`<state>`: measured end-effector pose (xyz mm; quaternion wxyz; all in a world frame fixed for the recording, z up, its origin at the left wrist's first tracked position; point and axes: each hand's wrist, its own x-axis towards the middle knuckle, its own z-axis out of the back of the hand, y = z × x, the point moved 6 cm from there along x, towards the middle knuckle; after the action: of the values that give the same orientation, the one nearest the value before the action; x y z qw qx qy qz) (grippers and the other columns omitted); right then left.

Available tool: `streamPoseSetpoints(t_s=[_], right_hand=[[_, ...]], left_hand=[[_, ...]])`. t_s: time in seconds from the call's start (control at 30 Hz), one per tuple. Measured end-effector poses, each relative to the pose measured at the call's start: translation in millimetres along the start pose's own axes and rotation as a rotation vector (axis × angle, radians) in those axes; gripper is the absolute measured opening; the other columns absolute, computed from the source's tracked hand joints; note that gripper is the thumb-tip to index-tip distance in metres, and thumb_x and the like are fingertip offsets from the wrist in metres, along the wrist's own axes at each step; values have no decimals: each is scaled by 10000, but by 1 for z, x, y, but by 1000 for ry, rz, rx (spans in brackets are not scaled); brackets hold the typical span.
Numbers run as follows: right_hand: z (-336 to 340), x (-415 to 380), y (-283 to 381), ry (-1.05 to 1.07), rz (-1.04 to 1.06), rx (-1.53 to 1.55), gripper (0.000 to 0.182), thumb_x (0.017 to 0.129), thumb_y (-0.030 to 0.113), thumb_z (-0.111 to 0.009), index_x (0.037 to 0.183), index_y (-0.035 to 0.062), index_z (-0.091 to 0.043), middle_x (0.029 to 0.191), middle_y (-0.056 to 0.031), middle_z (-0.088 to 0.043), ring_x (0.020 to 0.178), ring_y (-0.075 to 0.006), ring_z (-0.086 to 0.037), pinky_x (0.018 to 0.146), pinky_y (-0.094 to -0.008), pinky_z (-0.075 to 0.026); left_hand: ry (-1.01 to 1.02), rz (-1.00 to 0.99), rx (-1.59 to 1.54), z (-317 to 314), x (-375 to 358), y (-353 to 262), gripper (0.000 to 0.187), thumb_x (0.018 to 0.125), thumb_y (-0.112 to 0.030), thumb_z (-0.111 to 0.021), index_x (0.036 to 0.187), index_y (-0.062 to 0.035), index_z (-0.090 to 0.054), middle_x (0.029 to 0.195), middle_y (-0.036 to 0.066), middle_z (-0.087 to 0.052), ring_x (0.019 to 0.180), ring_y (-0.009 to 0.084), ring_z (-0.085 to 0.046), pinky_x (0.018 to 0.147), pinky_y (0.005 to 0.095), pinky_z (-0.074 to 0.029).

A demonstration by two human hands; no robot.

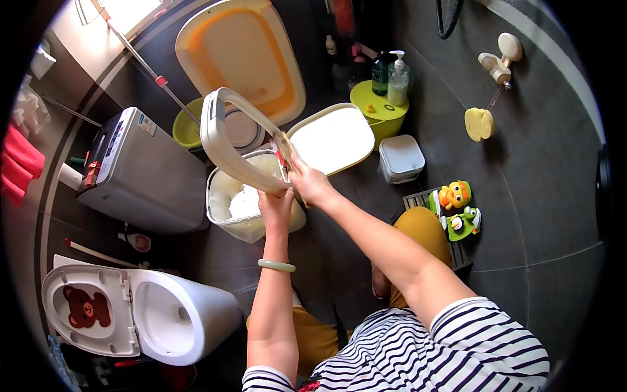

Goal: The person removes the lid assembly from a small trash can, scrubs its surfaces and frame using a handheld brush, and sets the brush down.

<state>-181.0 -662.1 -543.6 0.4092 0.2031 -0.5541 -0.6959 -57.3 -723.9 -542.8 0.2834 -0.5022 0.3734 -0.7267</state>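
Our left hand (276,208) and right hand (311,185) both grip the cream oval plastic rim frame (225,144). Below them we note the clear plastic bin (243,199).

Dark grey tiled floor (522,215), bathroom; white toilet (176,320) lower left, washing machine (140,173) beside, possibly a window (130,13) top left, bright.

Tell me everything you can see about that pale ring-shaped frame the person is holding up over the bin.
The frame is a cream, rounded-rectangle loop that looks like smooth plastic, open through its middle. It is lifted and tilted above the clear bin, which holds a white bag. The left hand grips its lower edge from below, and the right hand pinches its right side. A white hinged lid stands open just beyond it.
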Motion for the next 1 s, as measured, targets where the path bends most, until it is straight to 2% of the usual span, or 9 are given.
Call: streamPoseSetpoints(t_s=[0.1,0.13,0.17,0.23,0.37,0.5,0.67,0.73,1.0], right_hand=[[7,-27,-16,63,98,-105,617,820,325,-515,1391,146,-366,1085,-263,-592,1017,-351,-591,870,-382,-462],[26,-37,1,223,-119,-98,600,827,346,-509,1384,165,-378,1050,-257,-606,963,-342,-615,841,-370,-480],[36,-31,3,164,-27,-168,550,844,347,-503,1354,160,-418,1010,-251,-616,926,-333,-626,808,-385,-490],[57,-28,45,210,-207,-179,503,855,334,-501,1318,144,-451,983,-245,-619,911,-317,-629,781,-415,-490],[44,15,28,72,143,-466,532,841,262,-482,1350,117,-426,949,-238,-631,849,-370,-620,781,-434,-482],[29,11,24,54,148,-577,528,845,255,-488,1354,137,-416,963,-249,-623,849,-393,-615,785,-461,-482],[32,6,27,39,151,-641,539,840,257,-513,1356,142,-408,916,-247,-631,829,-393,-621,771,-479,-487],[32,7,27,24,156,-623,540,839,255,-519,1355,142,-408,895,-246,-634,815,-394,-623,764,-481,-489],[28,8,25,-7,161,-627,554,821,223,-540,1348,124,-400,823,-235,-643,792,-380,-638,737,-471,-504]], left_hand=[[53,73,-29,0,1,14,581,713,-27,-698,1206,23,-395,1009,138,-628,892,197,-633,750,296,-508],[59,85,-34,0,1,14,617,721,-19,-696,1245,29,-374,1022,135,-621,892,180,-628,740,281,-508],[66,96,-39,0,1,13,654,729,-10,-695,1285,35,-353,1034,132,-614,893,164,-623,731,267,-507],[25,78,-30,-1,0,2,424,701,-55,-690,1054,3,-461,972,149,-660,891,254,-655,783,343,-510],[7,-20,24,-2,2,-1,429,698,-59,-701,1048,-8,-460,919,136,-650,842,261,-654,755,350,-508],[90,15,26,-6,3,3,558,701,-54,-767,1146,26,-440,954,123,-637,857,190,-644,748,286,-512],[-11,-17,34,-4,4,-1,451,692,-91,-796,998,1,-479,898,107,-652,807,188,-642,718,294,-510],[16,-4,65,-7,6,1,524,666,-95,-793,1053,-8,-451,895,156,-643,815,297,-644,724,366,-502],[-4,-12,97,-6,4,-8,466,676,-94,-789,1011,-6,-478,874,138,-646,810,280,-640,725,351,-497]])
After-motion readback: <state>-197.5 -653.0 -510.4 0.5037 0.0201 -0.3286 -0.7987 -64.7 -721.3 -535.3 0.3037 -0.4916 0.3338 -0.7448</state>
